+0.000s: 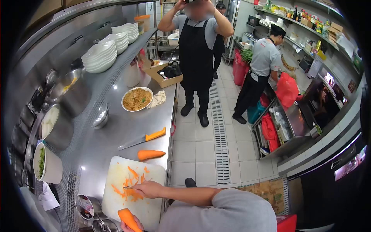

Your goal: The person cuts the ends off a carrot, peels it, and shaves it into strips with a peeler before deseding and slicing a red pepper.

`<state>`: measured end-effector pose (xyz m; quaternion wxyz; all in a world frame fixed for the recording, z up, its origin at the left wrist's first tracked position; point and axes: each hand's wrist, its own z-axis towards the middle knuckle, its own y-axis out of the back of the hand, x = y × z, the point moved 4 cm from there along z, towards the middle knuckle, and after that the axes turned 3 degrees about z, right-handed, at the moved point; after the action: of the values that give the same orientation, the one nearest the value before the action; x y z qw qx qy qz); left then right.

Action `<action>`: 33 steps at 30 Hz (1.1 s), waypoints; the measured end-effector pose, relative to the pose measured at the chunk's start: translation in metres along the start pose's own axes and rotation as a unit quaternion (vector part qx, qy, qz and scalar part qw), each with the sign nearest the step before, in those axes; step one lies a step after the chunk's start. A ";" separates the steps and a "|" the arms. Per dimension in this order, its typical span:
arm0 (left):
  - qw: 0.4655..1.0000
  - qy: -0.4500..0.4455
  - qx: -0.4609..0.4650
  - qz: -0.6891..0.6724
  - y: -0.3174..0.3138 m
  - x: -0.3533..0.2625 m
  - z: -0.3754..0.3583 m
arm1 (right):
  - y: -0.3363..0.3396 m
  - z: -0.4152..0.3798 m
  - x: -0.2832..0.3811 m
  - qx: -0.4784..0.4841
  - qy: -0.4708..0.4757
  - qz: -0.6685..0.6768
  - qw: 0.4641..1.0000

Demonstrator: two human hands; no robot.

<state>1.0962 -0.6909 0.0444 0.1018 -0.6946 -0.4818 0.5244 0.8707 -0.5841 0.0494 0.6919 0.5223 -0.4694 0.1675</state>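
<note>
My left hand (126, 227), at the bottom edge, is wrapped around a carrot (130, 218), with part of the hand cut off by the frame. Above the white cutting board (156, 174), my right hand (150, 189) grips a slim metal peeler (128, 187). Orange carrot peelings (133, 174) are scattered over the board beneath the peeler. Just beyond the board lies another carrot (151, 154). A knife with a yellow handle (155, 133) rests farther along the steel counter, its blade pointing left.
A plate of noodles (137, 99) and a cloth (157, 99) sit farther up the counter (92, 150). Metal pots (58, 127) and a white tub of greens (50, 164) line the left side. Stacked white bowls (99, 58) stand on a shelf. Several people are in the aisle.
</note>
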 end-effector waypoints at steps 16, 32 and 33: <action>0.577 -0.128 -0.455 0.666 0.009 -0.004 0.039 | 0.008 0.006 -0.020 0.085 0.002 -0.004 0.996; 0.440 -0.461 -0.144 0.757 -0.168 0.110 0.073 | 0.028 0.022 -0.054 0.191 0.097 -0.081 0.973; 0.445 -0.451 -0.154 0.758 -0.160 0.113 0.079 | 0.028 0.024 -0.059 0.193 0.098 -0.080 0.973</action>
<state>0.9395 -0.5494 0.0429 -0.6767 -0.4534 0.1855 0.5496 0.8095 -0.5795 0.0171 0.6317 0.6629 -0.3153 0.2493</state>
